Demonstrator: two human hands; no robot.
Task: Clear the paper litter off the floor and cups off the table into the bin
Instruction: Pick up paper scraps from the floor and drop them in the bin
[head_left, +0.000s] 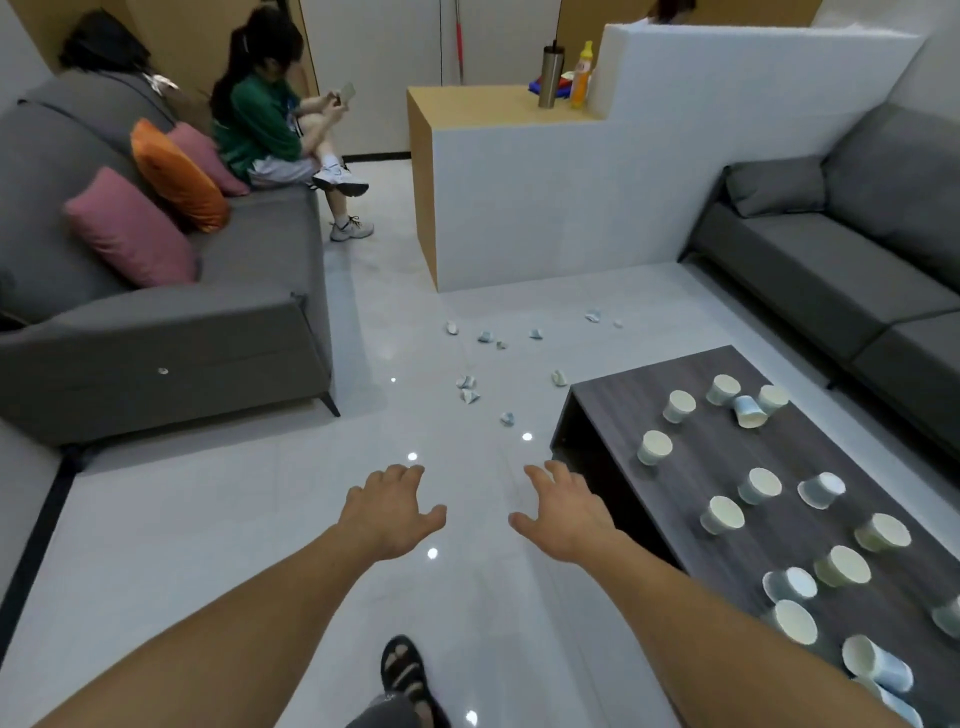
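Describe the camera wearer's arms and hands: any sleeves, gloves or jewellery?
The left forearm and right forearm are bare, no sleeves in view. The left hand and right hand wear no gloves; no watch, bracelet or ring shows.

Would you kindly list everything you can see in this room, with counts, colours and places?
coffee table: one, dark wood, right
paper cups: about fifteen, pale blue-white, upright or tipped on the coffee table
paper scraps: about ten, pale, scattered on the floor
left sofa: one, grey, left
right sofa: one, grey, right
cushions: two pink, one orange, on left sofa
seated person: one, green top, left sofa
counter: one, white, wood-topped, far centre
tumbler: one, steel, on counter
bottle: one, orange, beside tumbler
left hand: one, open, empty, over floor
right hand: one, open, empty, over floor
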